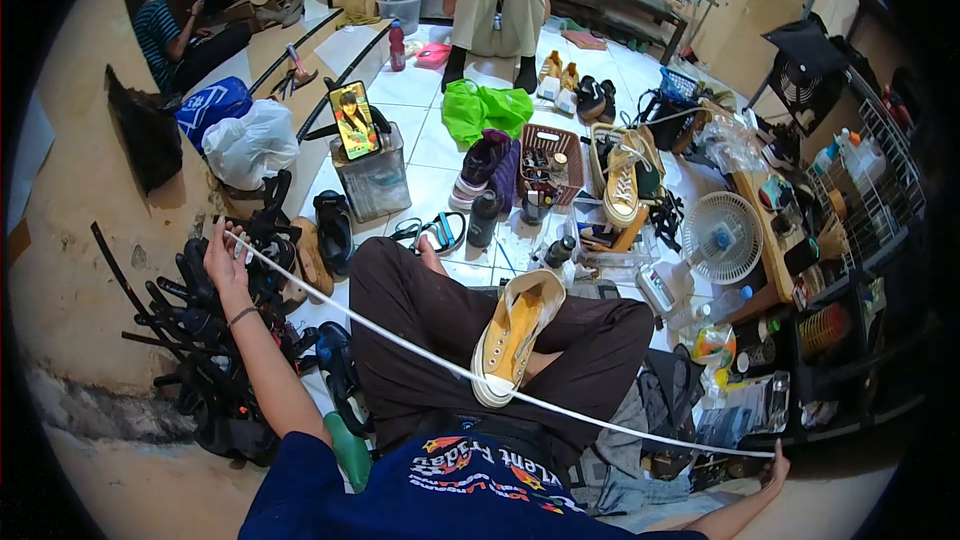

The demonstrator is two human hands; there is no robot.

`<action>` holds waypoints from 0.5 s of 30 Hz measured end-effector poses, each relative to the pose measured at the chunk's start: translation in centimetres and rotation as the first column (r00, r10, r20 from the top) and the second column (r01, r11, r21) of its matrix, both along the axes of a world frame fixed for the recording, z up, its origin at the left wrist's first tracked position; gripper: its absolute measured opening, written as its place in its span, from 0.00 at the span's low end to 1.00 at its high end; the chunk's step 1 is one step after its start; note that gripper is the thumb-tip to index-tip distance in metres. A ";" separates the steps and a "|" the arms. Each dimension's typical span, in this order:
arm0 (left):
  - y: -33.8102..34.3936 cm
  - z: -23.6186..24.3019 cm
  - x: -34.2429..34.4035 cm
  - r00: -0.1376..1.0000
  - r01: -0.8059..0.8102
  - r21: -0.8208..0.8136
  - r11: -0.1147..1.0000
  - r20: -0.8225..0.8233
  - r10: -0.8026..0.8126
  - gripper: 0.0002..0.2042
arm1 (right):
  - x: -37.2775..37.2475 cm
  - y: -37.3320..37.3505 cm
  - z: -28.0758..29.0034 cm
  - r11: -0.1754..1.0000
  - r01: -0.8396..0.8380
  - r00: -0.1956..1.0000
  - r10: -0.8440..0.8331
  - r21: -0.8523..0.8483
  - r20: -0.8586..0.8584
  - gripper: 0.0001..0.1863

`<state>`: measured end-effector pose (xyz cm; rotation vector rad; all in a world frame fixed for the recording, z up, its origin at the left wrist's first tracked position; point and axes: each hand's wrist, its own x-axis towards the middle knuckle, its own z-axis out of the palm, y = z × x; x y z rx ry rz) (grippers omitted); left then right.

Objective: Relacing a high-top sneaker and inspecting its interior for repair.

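A long, thin white strip [640, 432] is stretched across my lap. One end is pinched in the fingers of my left hand [228, 265], raised on the left near a heap of black footwear. At the far lower right, my right hand [776, 470] grips the other end, its fingers partly hidden. Between them, a yellow canvas sneaker [515, 330] with a white toe rests on my crossed legs, toe toward me and without laces. The strip passes across its toe; whether they touch I cannot tell.
A phone [355, 122] leans on a clear box [375, 180] ahead. Beyond my knees are a brown basket [566, 145], a dark bottle [483, 220] and another yellow sneaker [624, 175]. A round white fan-like grille [722, 237] stands right. Two people sit farther back.
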<state>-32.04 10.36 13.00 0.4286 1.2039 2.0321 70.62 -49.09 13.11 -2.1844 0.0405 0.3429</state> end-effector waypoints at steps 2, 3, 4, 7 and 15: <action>0.7 -0.2 -0.3 0.995 -0.045 0.077 0.996 0.089 0.038 0.09 | -0.5 -0.9 -0.8 0.997 0.062 0.996 -0.066 -0.055 -0.059 0.23; 1.1 -0.1 -0.3 0.985 -0.048 0.143 0.989 0.169 0.023 0.08 | -0.7 -1.3 -1.3 0.994 0.110 0.993 -0.110 -0.001 -0.033 0.23; 1.6 0.1 0.2 0.990 -0.033 0.166 0.986 0.138 0.010 0.08 | -1.0 -1.4 -2.0 0.983 0.169 0.986 -0.169 0.071 -0.008 0.22; 2.3 1.3 3.1 0.955 0.149 0.333 0.931 0.196 -0.223 0.08 | -1.7 -0.3 -3.5 0.899 0.273 0.949 -0.310 0.342 0.057 0.20; -0.3 -1.2 23.3 0.768 0.598 0.087 0.796 0.221 -0.601 0.10 | -11.7 18.8 0.3 0.847 -0.365 0.929 0.355 0.387 0.099 0.16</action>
